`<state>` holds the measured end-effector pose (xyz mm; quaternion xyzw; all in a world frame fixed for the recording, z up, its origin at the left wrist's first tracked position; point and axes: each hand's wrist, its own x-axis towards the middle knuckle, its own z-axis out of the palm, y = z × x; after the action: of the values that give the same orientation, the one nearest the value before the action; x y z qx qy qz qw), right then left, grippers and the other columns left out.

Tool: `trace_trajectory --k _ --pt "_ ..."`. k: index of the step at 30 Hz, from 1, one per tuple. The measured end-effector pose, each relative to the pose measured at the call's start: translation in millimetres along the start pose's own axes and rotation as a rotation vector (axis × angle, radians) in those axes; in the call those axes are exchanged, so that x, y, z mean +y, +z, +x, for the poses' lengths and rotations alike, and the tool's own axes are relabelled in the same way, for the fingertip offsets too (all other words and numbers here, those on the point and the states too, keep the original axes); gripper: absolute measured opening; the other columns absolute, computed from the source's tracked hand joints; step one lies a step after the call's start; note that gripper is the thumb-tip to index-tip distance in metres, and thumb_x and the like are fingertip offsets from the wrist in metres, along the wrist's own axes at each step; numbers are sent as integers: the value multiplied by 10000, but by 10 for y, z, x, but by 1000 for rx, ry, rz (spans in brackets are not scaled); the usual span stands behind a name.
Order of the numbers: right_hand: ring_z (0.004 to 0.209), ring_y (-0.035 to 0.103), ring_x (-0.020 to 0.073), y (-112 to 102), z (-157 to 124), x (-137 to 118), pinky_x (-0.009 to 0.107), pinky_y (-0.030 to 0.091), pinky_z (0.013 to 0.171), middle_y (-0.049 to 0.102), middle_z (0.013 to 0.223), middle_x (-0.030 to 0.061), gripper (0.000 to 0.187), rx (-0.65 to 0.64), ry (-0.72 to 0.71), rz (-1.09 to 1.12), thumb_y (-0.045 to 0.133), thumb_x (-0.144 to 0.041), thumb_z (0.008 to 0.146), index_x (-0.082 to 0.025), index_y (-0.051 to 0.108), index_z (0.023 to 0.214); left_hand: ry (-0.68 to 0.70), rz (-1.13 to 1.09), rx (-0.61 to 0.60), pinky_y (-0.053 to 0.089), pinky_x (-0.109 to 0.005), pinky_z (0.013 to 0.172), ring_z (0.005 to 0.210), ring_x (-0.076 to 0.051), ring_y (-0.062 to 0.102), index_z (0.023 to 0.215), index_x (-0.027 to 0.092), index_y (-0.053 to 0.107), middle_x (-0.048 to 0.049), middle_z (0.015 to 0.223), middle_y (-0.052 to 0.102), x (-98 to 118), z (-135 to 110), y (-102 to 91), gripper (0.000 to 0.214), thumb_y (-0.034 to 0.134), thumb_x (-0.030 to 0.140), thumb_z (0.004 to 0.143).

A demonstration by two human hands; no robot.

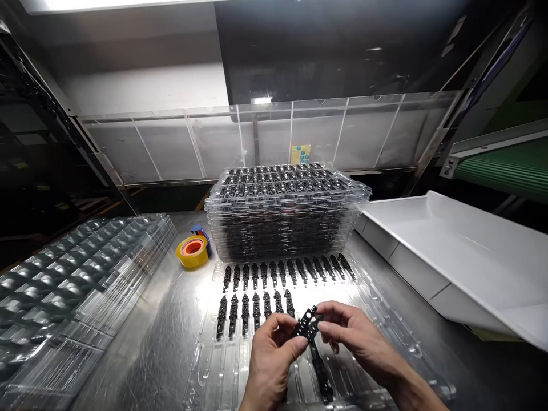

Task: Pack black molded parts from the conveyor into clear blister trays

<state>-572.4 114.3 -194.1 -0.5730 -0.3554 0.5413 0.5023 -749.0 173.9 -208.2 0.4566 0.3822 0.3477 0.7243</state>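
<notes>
Both hands meet over a clear plastic tray (377,319) on the steel bench. My left hand (269,357) pinches a narrow black plastic part (307,323) from the left. My right hand (355,337) pinches the same part from the right, fingers curled. The tray's far row is full of black parts (285,270), and its second row (254,311) is filled on the left only. One more black part (322,374) lies in the tray below my hands.
A tall stack of filled clear trays (286,211) stands behind the open tray. Empty clear trays (72,274) are piled at the left. A yellow tape roll (192,251) lies between them. A white chute (462,257) slopes at the right.
</notes>
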Motion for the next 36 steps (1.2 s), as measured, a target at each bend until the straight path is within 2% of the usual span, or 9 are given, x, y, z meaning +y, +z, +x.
trace_trajectory --k 5,9,13,18,21,25,28,32,36 --pt "803 581 164 -157 288 -85 303 496 696 638 969 55 298 142 -9 -315 654 -330 778 -188 668 1039 83 244 376 456 -285 741 816 -171 565 871 169 643 -36 863 617 23 45 -347 317 727 408 681" --pt "897 616 184 -197 636 -123 335 491 818 668 1022 45 234 65 -66 -648 593 -254 808 -218 690 1018 92 146 463 463 -282 732 753 -166 589 874 150 633 -29 773 637 62 -26 -584 444 793 441 580" --pt "930 612 205 -80 839 8 374 492 843 667 1049 50 298 52 -135 -820 589 -240 816 -227 657 1106 31 75 511 467 -272 635 663 -166 614 853 151 630 -24 728 642 45 -134 -610 426 790 431 574" --pt "978 562 246 11 698 74 440 480 870 614 1094 98 238 139 -279 -952 603 -262 817 -178 662 1032 91 327 340 479 -298 652 691 -178 606 850 178 674 -39 790 626 120 -143 -541 275 680 418 716" --pt "901 589 207 24 358 -18 414 510 839 619 1094 81 317 119 -234 -779 530 -387 883 -216 624 1133 201 481 157 475 -305 756 843 -193 589 835 204 698 -50 884 616 197 -96 -416 173 609 347 794" --pt "909 611 181 60 -157 -91 318 529 819 652 1048 32 386 -18 -114 -460 590 -466 848 -257 614 1172 158 409 -73 477 -274 694 758 -158 579 838 208 701 -32 842 593 201 -70 -137 133 580 257 815" --pt "869 626 183 32 -322 -38 291 530 793 679 940 34 348 122 -143 -469 562 -488 856 -213 678 1033 245 521 -133 496 -280 735 854 -175 595 941 215 691 -53 954 620 118 -104 -46 172 565 210 823" --pt "930 634 231 -81 -192 101 329 551 779 686 1018 74 394 510 -106 -543 561 -514 821 -198 662 1033 524 851 13 526 -306 758 916 -192 600 1068 206 632 -85 1055 619 -86 -172 -335 254 454 181 887" --pt "847 640 238 -47 59 254 371 529 757 690 970 91 317 614 -226 -739 470 -418 864 -188 651 984 704 1212 12 523 -345 762 920 -216 586 1047 203 624 -85 990 647 -234 -233 -750 350 373 49 857"
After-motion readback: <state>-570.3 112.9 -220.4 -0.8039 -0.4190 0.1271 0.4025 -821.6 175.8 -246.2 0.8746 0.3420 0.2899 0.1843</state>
